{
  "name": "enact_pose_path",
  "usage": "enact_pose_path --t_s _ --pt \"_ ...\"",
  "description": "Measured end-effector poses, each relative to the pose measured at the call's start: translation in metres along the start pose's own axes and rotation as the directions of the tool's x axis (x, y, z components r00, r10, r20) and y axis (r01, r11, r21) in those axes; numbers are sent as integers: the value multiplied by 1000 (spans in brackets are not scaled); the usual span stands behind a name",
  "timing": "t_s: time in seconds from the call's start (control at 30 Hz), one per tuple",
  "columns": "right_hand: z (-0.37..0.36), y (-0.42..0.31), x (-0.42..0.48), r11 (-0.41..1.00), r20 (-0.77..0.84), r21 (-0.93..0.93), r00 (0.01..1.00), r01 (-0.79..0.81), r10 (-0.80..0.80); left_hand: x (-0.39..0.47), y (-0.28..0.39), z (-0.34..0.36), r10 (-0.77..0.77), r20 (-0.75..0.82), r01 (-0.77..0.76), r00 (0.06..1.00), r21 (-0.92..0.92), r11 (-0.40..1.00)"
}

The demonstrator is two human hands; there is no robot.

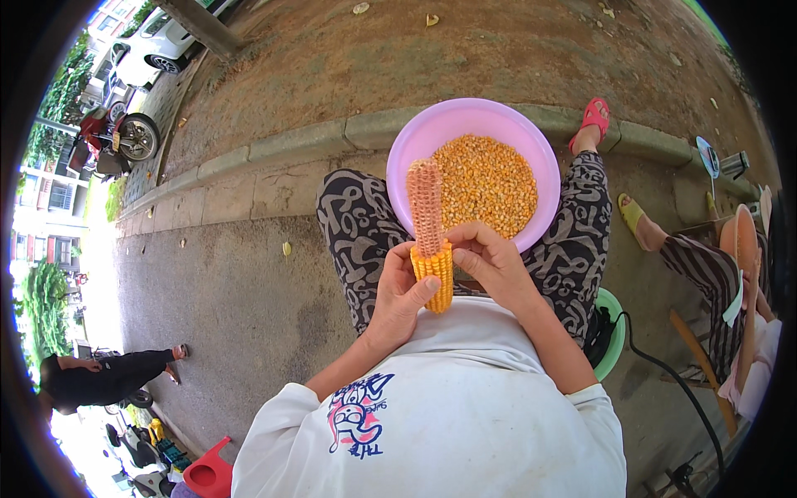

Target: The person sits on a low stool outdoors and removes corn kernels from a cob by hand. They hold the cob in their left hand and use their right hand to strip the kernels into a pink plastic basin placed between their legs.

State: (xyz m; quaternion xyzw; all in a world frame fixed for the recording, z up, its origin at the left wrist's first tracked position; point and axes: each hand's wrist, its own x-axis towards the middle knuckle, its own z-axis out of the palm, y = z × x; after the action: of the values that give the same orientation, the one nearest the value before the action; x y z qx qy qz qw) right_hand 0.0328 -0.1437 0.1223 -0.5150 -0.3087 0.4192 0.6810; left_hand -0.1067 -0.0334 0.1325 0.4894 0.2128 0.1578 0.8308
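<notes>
My left hand grips a corn cob near its lower end, thumb lying along the yellow kernels. The cob's upper part is stripped to bare pinkish chaff, while rows of kernels still cover the lower part. Against the right side of the cob, at the border of the kernels, rest the bent fingers of my right hand. Just beyond, between my knees, stands a pink plastic basin holding a heap of loose corn kernels. The cob's bare tip overlaps the basin's near left side in view.
A green basin with a dark item sits by my right hip. Another person sits at the right, holding an orange-tan basin. A concrete curb runs ahead. At the left are a walking person, a motorcycle and a red plastic chair.
</notes>
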Motion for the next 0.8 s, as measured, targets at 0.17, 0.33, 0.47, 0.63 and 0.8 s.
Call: enact_pose_path --t_s 0.17,0.33,0.47,0.63,0.8 --pt "0 -1 -2 999 -17 0 999 37 -37 -1 2 1 -2 12 3 1000 -53 999" --pt "5 -7 -1 990 -58 -44 989 132 -135 0 4 3 -38 10 39 999 -92 995" --pt "4 -2 1 950 -35 -138 957 280 -288 -1 2 1 -13 47 17 999 -69 997" --pt "6 -5 0 947 -31 -168 959 274 -283 0 1 4 67 34 -70 997 90 993" --pt "5 -3 0 936 -24 -219 958 274 -286 1 1 6 116 14 -117 993 160 980"
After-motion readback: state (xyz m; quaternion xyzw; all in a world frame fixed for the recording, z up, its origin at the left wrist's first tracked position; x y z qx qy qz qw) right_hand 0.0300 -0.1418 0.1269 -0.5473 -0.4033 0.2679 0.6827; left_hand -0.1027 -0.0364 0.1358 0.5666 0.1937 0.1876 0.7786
